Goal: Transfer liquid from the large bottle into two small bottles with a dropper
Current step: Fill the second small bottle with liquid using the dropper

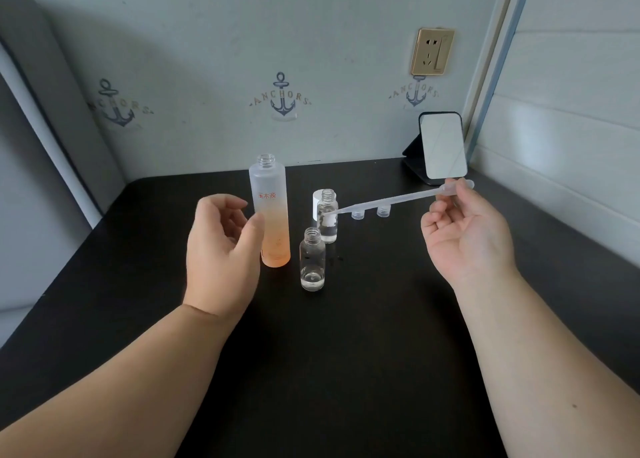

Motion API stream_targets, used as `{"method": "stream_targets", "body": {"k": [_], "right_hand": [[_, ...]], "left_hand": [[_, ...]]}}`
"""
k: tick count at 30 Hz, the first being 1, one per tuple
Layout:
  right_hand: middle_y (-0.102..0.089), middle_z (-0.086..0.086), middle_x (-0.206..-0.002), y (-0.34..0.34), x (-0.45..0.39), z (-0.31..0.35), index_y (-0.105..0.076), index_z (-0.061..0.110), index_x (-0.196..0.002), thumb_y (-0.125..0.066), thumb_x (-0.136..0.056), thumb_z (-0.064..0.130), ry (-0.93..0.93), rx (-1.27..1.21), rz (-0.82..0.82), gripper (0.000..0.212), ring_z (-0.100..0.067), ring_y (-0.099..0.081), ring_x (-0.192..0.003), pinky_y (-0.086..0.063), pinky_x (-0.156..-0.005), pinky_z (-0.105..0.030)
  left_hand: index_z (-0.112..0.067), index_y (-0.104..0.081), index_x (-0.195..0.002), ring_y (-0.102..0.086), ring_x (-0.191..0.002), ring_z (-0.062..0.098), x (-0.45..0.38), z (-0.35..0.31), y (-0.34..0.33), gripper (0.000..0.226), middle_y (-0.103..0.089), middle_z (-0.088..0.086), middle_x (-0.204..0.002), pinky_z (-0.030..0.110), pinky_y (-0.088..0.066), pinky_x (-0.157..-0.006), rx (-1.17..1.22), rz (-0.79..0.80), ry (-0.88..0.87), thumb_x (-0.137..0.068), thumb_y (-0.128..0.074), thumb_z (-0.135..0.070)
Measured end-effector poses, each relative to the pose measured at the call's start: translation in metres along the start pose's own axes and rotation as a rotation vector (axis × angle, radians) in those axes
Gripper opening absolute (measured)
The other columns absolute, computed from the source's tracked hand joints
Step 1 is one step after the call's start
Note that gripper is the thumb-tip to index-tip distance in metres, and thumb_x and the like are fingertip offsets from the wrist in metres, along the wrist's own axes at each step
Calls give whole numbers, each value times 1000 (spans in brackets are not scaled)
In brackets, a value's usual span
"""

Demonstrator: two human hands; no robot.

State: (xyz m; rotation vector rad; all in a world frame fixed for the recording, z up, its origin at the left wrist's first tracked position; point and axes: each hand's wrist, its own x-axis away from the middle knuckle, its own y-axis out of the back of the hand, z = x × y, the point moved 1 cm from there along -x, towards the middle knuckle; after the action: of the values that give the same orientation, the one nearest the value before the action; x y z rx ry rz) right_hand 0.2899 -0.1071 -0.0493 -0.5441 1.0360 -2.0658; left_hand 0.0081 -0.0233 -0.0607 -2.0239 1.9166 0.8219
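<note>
Right hand [465,230] pinches the dropper [398,199], tip beside the far small bottle [327,217]; left hand [221,246], loosely spread, hovers beside the large bottle [269,211]; the desk [346,353] lies bare toward its near edge

pale wall [214,59] with anchor prints [282,97], brass socket [433,52], dark table [346,353], grey headboard [52,94] at left.

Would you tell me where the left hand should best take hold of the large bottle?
Probably round the frosted middle of the large bottle, coming from its left, where the left hand is cupped beside it. The body is a straight upright cylinder, and a mid-height grip leaves the open neck clear.
</note>
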Motion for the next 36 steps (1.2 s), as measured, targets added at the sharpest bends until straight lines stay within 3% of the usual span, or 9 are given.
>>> {"method": "stream_targets", "body": {"k": [3,6,10,16,20,23,29,32,36], "right_hand": [[-70,-3,-77,0,0,0,-80,7,-83,-72,-90,12,-1,13,1,12,-13,-58,-58,-47,-55,-22],[-70,-4,-78,0,-1,0,-79,6,-85,-72,-91,13,-4,20,2,11,-13,-59,-59,-47,-55,-22],[-71,-4,-79,0,-2,-1,-78,6,-88,-72,-91,13,-7,19,6,10,-14,-60,-60,-48,-56,-22],[-73,0,-85,0,0,0,-79,10,-80,-71,-94,14,15,12,55,16,-13,-69,-74,-53,-66,-23],[-75,1,-87,-4,3,1,-80,12,-72,-68,-96,15,51,8,106,26,-12,-71,-79,-55,-71,-22],[-76,1,-88,-5,5,2,-80,13,-74,-67,-97,15,62,17,117,26,-12,-72,-80,-55,-72,-22],[-75,3,-86,-5,7,2,-71,12,-92,-64,-99,16,87,56,95,11,-11,-71,-79,-55,-73,-21],[-74,3,-85,-4,6,3,-68,11,-97,-62,-99,16,105,83,87,8,-10,-70,-77,-55,-73,-21],[-74,2,-85,-5,6,3,-76,14,-86,-63,-98,14,118,131,77,18,-10,-70,-77,-55,-73,-21]], "left_hand": [[-37,-43,-133,-59,-100,-4,-7,11,-7,57,-57,-20,-114,19,-50,-77,11,151,104,-83,-70,-37],[-37,-37,-144,-58,-104,-9,-8,18,-16,70,-56,-27,-118,15,-47,-81,-38,278,164,-85,-75,-39],[-41,-46,-133,-60,-89,-16,-11,22,-19,53,-60,-30,-99,16,-48,-72,-117,284,181,-87,-73,-43],[-64,-47,-104,-58,-92,-17,-8,15,-13,49,-58,-42,-99,8,-50,-59,-37,271,137,-85,-78,-31],[-71,-47,-103,-63,-97,-1,-7,10,-12,55,-58,-38,-105,33,-56,-81,-97,267,95,-85,-77,-28],[-73,-46,-101,-57,-97,-9,-7,7,-12,58,-56,-43,-106,26,-48,-78,-158,262,28,-84,-76,-27],[-56,-50,-118,-58,-103,1,-8,12,-12,51,-60,-31,-107,24,-45,-81,-200,256,19,-85,-76,-26],[-54,-52,-117,-54,-100,-5,-10,14,-11,48,-59,-28,-104,18,-39,-76,-231,244,4,-85,-75,-25],[-45,-57,-122,-52,-97,-3,-10,15,-11,47,-59,-20,-105,17,-37,-77,-289,228,-26,-85,-74,-21]]}}
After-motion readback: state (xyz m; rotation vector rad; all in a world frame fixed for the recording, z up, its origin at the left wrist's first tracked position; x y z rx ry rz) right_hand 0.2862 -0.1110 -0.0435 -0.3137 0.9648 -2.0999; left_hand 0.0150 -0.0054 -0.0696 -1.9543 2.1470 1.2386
